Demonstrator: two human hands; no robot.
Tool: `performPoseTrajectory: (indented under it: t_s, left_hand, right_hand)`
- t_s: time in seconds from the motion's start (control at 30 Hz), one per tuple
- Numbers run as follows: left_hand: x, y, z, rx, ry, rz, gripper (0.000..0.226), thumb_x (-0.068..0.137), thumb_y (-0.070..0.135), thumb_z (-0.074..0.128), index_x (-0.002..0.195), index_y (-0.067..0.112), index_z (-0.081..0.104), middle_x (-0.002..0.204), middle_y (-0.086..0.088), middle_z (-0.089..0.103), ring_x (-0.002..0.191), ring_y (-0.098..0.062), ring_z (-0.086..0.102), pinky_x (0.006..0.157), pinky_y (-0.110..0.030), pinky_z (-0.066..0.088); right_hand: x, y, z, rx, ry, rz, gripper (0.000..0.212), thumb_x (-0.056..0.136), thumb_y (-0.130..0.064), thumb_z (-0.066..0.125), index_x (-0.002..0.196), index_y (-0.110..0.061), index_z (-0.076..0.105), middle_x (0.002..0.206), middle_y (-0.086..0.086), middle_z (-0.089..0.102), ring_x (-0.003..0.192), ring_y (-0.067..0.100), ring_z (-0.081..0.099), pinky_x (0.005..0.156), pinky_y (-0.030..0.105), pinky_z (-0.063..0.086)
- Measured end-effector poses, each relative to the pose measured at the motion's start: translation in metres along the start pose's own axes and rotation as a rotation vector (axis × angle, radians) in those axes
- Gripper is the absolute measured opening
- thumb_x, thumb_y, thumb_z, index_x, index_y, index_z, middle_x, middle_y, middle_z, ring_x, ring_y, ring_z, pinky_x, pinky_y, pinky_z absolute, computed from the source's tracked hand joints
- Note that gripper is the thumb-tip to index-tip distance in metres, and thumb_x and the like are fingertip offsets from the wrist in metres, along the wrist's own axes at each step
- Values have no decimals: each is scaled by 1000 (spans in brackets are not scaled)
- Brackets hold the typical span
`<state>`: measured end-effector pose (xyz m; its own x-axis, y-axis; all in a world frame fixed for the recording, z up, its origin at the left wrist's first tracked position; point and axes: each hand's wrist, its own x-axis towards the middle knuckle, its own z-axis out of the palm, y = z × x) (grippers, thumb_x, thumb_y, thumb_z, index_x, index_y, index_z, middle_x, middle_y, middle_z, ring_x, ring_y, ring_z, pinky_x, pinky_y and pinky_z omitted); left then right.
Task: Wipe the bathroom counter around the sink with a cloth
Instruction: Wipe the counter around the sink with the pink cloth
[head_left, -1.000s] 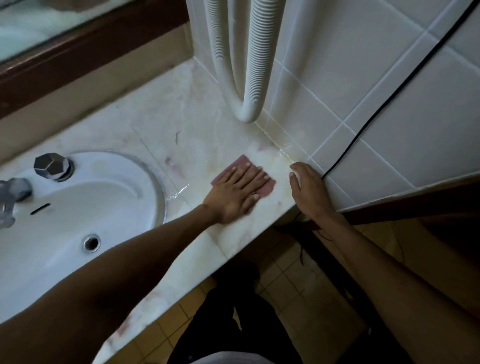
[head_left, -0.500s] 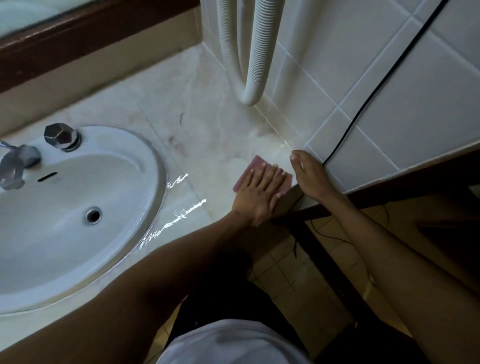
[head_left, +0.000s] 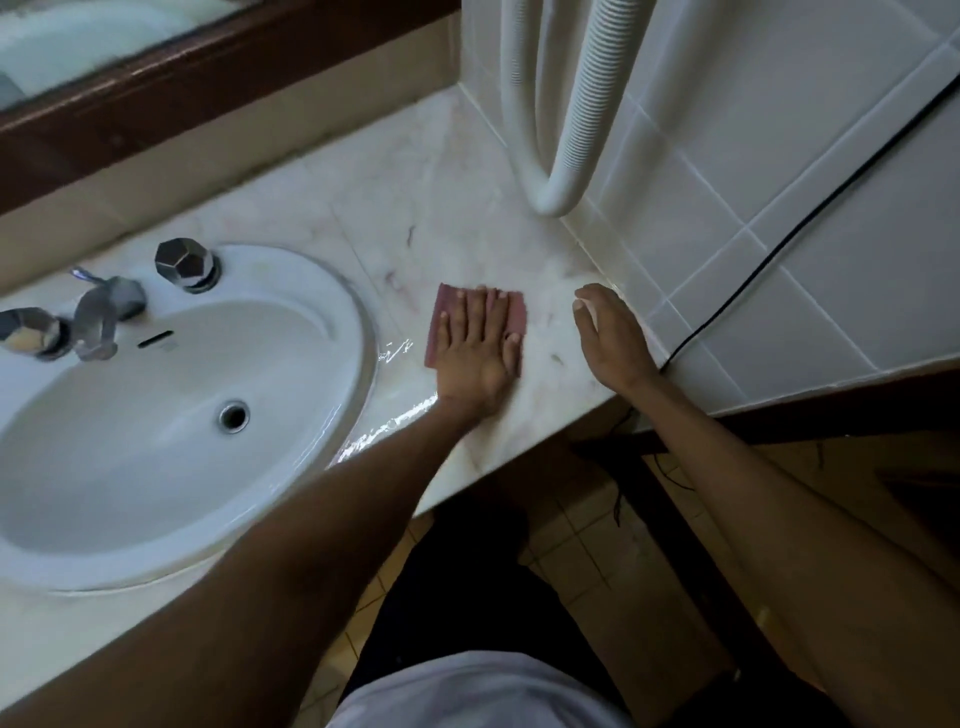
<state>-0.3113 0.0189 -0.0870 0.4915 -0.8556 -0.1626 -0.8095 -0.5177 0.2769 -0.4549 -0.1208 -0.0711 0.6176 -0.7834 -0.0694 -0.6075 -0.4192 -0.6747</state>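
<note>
We are in the middle of wiping: our left hand (head_left: 475, 353) presses flat, fingers spread, on the pink cloth (head_left: 517, 317), which lies on the counter (head_left: 415, 208) between the sink (head_left: 332, 291) and the tiled wall (head_left: 779, 156). Our right hand (head_left: 613, 338) rests open near the wall, holding nothing. Half a second ago the cloth was at the front corner beside the right hand; now it is closer to the sink, so next we should probably sweep along the wet rim.

A ribbed white plastic hose (head_left: 571, 135) hung in a loop against the white tiled wall (head_left: 779, 171), its bend just above the corner. A thin black cable (head_left: 810, 218) ran slantwise down the tiles. A dark wooden mirror frame (head_left: 171, 98) ran along the back, and yellowish floor tiles (head_left: 582, 525) showed below.
</note>
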Motion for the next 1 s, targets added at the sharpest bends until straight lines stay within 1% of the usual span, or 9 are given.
performPoseTrajectory:
  t_s: [0.07, 0.17, 0.27, 0.37, 0.5, 0.67, 0.8, 0.87, 1.0]
  left_hand:
    - [-14, 9, 6, 3, 41, -3, 61, 105, 43, 28, 161, 21, 17, 168, -6, 17, 156, -29, 7, 125, -51, 8]
    - [-41, -19, 3, 62, -57, 284, 61, 106, 47, 26, 161, 25, 13, 169, -2, 12, 157, -27, 0, 125, -50, 10]
    - [-20, -57, -10, 109, -118, 474, 60, 106, 49, 20, 161, 31, 4, 170, 2, 4, 157, -23, -5, 126, -44, -1]
    - [37, -75, -20, 91, -75, 339, 60, 105, 48, 24, 161, 31, 9, 169, 2, 8, 157, -23, 0, 126, -45, 3]
    - [117, -108, -50, 61, -65, 147, 61, 104, 47, 27, 161, 27, 15, 169, 0, 14, 156, -27, 6, 125, -50, 8]
    - [162, -175, -84, 25, -26, -95, 61, 105, 47, 14, 160, 30, -5, 170, 2, -6, 156, -24, -8, 125, -47, -6]
    - [173, -207, -93, -2, -66, -316, 63, 102, 53, 9, 157, 36, -15, 168, 5, -16, 155, -22, -17, 120, -60, -11]
    - [175, -200, -87, -22, -22, -357, 63, 101, 54, 9, 157, 36, -14, 168, 5, -15, 155, -23, -15, 118, -64, -10]
    - [213, -184, -81, -67, 60, -359, 65, 101, 51, 10, 160, 29, -9, 169, -2, -11, 155, -29, -15, 119, -62, -13]
  right_hand:
    - [9, -5, 9, -10, -18, -4, 41, 103, -32, 37, 129, -6, 56, 138, 8, 53, 131, 21, 46, 111, 28, 33]
    - [26, -12, 23, -79, -11, -49, 41, 103, -32, 38, 128, -7, 58, 140, 9, 52, 133, 23, 44, 112, 30, 32]
    - [49, -20, 38, -168, 43, -75, 40, 102, -30, 38, 123, -4, 61, 139, 14, 53, 129, 30, 46, 110, 37, 35]
    - [74, -32, 51, -215, 53, -73, 45, 102, -34, 34, 125, -4, 60, 143, 16, 50, 132, 32, 45, 112, 41, 34]
    - [108, -51, 64, -242, 29, -71, 50, 101, -37, 32, 136, -7, 52, 150, 13, 44, 139, 28, 39, 116, 40, 30]
    - [160, -75, 84, -333, 11, -110, 45, 102, -32, 40, 140, -7, 47, 155, 13, 36, 142, 30, 33, 118, 39, 25]
    - [205, -98, 105, -438, 35, -90, 50, 100, -37, 38, 137, -5, 44, 153, 19, 35, 141, 35, 33, 115, 48, 29]
    - [225, -104, 112, -455, 47, -65, 52, 99, -40, 37, 138, -6, 42, 153, 19, 35, 142, 35, 32, 115, 50, 29]
    - [238, -103, 123, -482, 136, -47, 53, 100, -43, 33, 140, -10, 42, 155, 15, 34, 143, 32, 32, 117, 47, 27]
